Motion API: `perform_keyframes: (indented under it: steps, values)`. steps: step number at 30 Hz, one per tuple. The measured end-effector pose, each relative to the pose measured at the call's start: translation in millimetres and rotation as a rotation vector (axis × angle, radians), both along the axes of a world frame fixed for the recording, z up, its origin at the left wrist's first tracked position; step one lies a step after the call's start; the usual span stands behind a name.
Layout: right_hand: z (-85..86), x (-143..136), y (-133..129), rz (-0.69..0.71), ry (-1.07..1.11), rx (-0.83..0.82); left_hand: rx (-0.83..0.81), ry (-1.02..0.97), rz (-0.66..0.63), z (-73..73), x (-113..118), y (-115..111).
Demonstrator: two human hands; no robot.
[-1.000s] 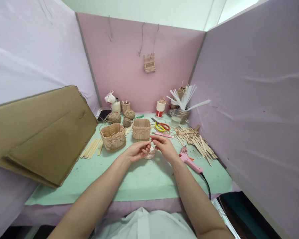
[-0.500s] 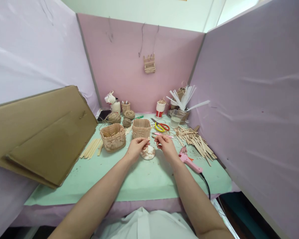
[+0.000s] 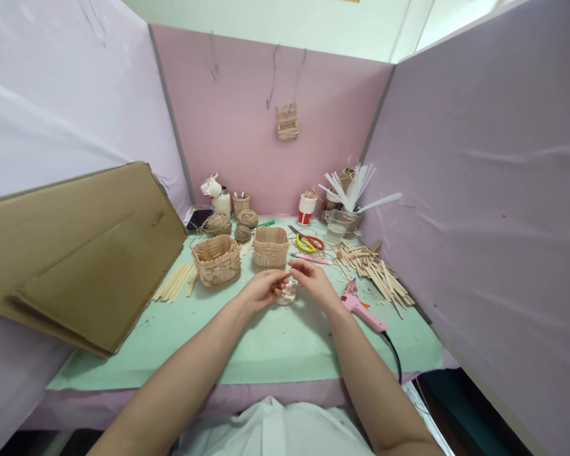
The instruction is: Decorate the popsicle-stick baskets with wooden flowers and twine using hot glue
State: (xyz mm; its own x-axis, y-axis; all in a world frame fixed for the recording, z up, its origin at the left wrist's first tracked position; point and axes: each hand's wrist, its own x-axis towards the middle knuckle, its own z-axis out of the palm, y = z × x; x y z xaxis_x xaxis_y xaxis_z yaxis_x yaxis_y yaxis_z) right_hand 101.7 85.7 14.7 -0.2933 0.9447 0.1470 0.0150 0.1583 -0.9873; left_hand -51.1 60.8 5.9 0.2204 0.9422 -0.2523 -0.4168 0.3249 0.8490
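Note:
My left hand (image 3: pixel 267 287) and my right hand (image 3: pixel 312 282) meet fingertip to fingertip over the middle of the table. Both are pinched closed, and whatever lies between the fingertips is too small to make out. Below them a round whitish disc (image 3: pixel 286 295) with brown patches lies on the green cloth, partly covered by my fingers. Just behind stands a small wooden-stick basket (image 3: pixel 270 248). A second such basket (image 3: pixel 216 263), holding loose wooden pieces, is to the left. The pink glue gun (image 3: pixel 363 310) lies to the right of my right hand, its black cord running off the table's front.
Loose wooden sticks (image 3: pixel 377 272) are heaped at the right; flat sticks (image 3: pixel 175 283) lie at the left. Red-and-yellow-handled scissors (image 3: pixel 308 242), twine balls (image 3: pixel 217 223), a paper cup (image 3: pixel 307 209) and a clear cup of glue sticks (image 3: pixel 338 226) stand farther back. Cardboard (image 3: pixel 85 253) leans left.
My hands were apart over the disc and have come together, the right moving left and the left slightly right. They now cover more of the disc.

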Motion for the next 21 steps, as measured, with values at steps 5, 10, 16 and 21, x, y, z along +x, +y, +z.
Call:
perform_keyframes:
  steps: [5,10,16,21]
  values:
    - [-0.9,1.4,-1.1,0.055,-0.013,-0.022,-0.015,-0.033,-0.03,-0.6,0.0,0.1]
    - [-0.6,2.1,-1.3,0.044,0.008,-0.014,-0.005,-0.055,-0.026,1.6,0.7,-1.1]
    - [-1.6,0.5,-1.3,0.068,0.021,-0.001,-0.022,-0.033,-0.003,1.8,1.1,-0.7]
    - [14.8,13.3,-11.6,0.001,-0.125,0.111,-0.028,-0.044,0.021,4.0,-0.5,-0.8]
